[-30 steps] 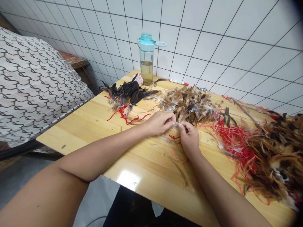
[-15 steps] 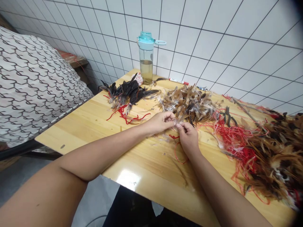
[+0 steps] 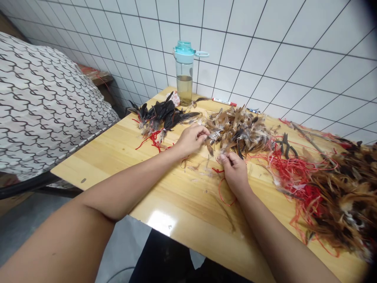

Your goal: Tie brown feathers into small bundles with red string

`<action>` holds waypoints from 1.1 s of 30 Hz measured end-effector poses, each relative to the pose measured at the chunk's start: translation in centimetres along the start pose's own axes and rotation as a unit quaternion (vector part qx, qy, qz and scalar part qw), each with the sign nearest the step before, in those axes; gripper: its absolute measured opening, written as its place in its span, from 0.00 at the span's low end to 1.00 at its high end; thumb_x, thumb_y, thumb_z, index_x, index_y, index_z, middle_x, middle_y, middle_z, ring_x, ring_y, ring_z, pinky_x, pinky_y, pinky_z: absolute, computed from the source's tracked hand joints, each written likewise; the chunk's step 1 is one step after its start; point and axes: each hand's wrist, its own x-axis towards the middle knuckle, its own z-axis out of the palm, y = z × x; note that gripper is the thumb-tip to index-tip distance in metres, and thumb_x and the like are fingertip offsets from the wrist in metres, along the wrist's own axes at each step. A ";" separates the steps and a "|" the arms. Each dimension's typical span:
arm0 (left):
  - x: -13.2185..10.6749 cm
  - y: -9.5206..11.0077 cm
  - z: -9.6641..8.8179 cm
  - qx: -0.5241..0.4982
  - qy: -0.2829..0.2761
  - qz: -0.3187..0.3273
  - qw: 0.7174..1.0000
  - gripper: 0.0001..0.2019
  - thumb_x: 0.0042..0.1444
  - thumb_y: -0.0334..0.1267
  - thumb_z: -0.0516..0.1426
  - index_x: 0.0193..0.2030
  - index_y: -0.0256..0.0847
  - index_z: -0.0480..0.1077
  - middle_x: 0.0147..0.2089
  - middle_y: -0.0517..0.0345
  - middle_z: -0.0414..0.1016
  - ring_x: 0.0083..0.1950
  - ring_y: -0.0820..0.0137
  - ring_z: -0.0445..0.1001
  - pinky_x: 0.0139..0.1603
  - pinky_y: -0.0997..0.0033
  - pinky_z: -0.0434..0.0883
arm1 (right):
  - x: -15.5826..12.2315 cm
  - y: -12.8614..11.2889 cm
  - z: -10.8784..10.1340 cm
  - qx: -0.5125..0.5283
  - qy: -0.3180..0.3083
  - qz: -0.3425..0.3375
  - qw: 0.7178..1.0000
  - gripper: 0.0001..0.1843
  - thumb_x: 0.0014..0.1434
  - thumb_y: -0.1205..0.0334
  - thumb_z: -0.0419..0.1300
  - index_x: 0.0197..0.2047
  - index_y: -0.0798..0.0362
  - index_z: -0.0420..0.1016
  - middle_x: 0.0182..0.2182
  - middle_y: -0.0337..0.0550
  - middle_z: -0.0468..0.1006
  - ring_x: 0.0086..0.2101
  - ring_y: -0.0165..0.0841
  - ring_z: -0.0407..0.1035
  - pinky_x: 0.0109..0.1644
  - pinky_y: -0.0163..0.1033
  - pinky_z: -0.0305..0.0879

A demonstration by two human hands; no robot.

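Note:
My left hand (image 3: 191, 139) rests on the wooden table (image 3: 118, 157) with its fingers pinched on brown feathers at the left edge of the brown feather pile (image 3: 238, 129). A little nearer me, my right hand (image 3: 234, 169) is closed in a pinch on a small feather at the pile's near edge. A loop of red string (image 3: 224, 194) lies by my right wrist. The hands are a short way apart.
A black feather pile (image 3: 160, 114) with red string lies at the back left. A water bottle (image 3: 184, 74) stands by the tiled wall, a marker (image 3: 224, 103) beside it. Pliers (image 3: 285, 146), tangled red string (image 3: 291, 177) and a big feather heap (image 3: 344, 188) fill the right. A patterned cushion (image 3: 44, 106) is left.
My left hand has moved up and left, away from my right hand, pulling feathers from the pile. My right hand stayed nearly in place. The camera shifted slightly.

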 end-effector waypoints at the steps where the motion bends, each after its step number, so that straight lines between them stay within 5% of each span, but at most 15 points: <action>1: 0.3 -0.6 -0.3 0.047 0.015 0.018 0.999 0.09 0.54 0.30 0.53 0.38 0.38 0.74 0.39 0.54 0.73 0.44 0.68 0.69 0.48 0.68 0.65 | 0.0 0.0 0.0 0.006 0.002 0.007 1.000 0.12 0.57 0.56 0.54 0.26 0.51 0.70 0.25 0.40 0.72 0.30 0.33 0.67 0.37 0.38 0.62; 14: 0.2 -1.9 1.1 0.175 -0.062 0.083 0.979 0.07 0.56 0.36 0.54 0.36 0.38 0.72 0.40 0.51 0.71 0.46 0.63 0.67 0.50 0.63 0.64 | -0.2 -0.1 0.2 0.013 0.014 0.039 0.999 0.14 0.57 0.53 0.54 0.27 0.52 0.72 0.27 0.41 0.75 0.28 0.31 0.66 0.35 0.37 0.61; 27: 0.4 0.5 -2.0 -0.097 -0.227 0.004 0.969 0.06 0.47 0.36 0.56 0.30 0.36 0.67 0.30 0.61 0.68 0.32 0.75 0.65 0.35 0.76 0.62 | -0.2 -0.4 0.2 0.003 0.026 0.034 0.999 0.13 0.56 0.53 0.55 0.28 0.52 0.72 0.25 0.40 0.75 0.28 0.32 0.66 0.34 0.37 0.62; 33: 0.1 1.1 -2.3 -0.078 -0.294 0.057 0.951 0.04 0.46 0.34 0.54 0.29 0.37 0.66 0.32 0.59 0.68 0.34 0.74 0.64 0.35 0.76 0.61 | -0.1 -0.2 0.2 -0.006 0.036 0.040 0.999 0.12 0.56 0.54 0.55 0.28 0.52 0.73 0.24 0.40 0.75 0.24 0.31 0.63 0.31 0.37 0.60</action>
